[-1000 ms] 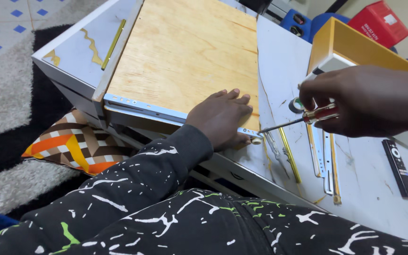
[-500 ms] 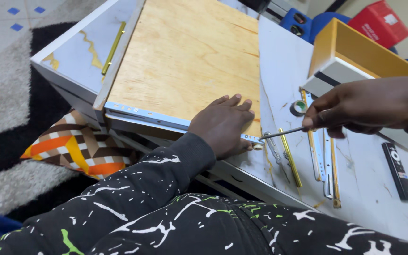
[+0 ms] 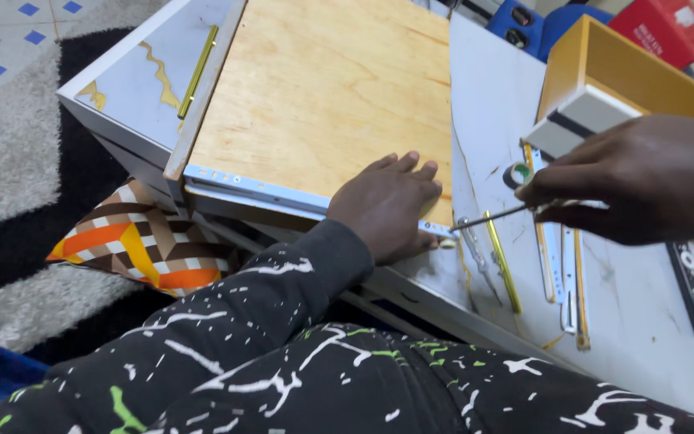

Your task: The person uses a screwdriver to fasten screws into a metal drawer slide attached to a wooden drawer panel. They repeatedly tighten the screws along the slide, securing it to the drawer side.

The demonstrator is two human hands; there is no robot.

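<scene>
A drawer lies upside down, its plywood bottom (image 3: 323, 96) facing up. A metal slide rail (image 3: 251, 186) runs along its near edge. My left hand (image 3: 387, 205) lies flat on the drawer, over the right end of that rail. My right hand (image 3: 636, 177) comes in from the right and grips a screwdriver. The thin shaft of the screwdriver (image 3: 491, 215) points left, with its tip at the rail's end, just beside my left fingers.
The drawer rests on a white marbled panel (image 3: 491, 104) carrying gold strips (image 3: 504, 261), loose slide rails (image 3: 560, 265), a tape roll (image 3: 517, 174) and a black bar (image 3: 692, 281). A yellow box (image 3: 604, 64) and a red box (image 3: 660, 28) stand behind. A patterned cushion (image 3: 138, 241) lies on the rug (image 3: 10, 161).
My right hand has shifted a little to the right and the screwdriver lies flatter, its tip still at the rail's end. My left hand has stayed in place.
</scene>
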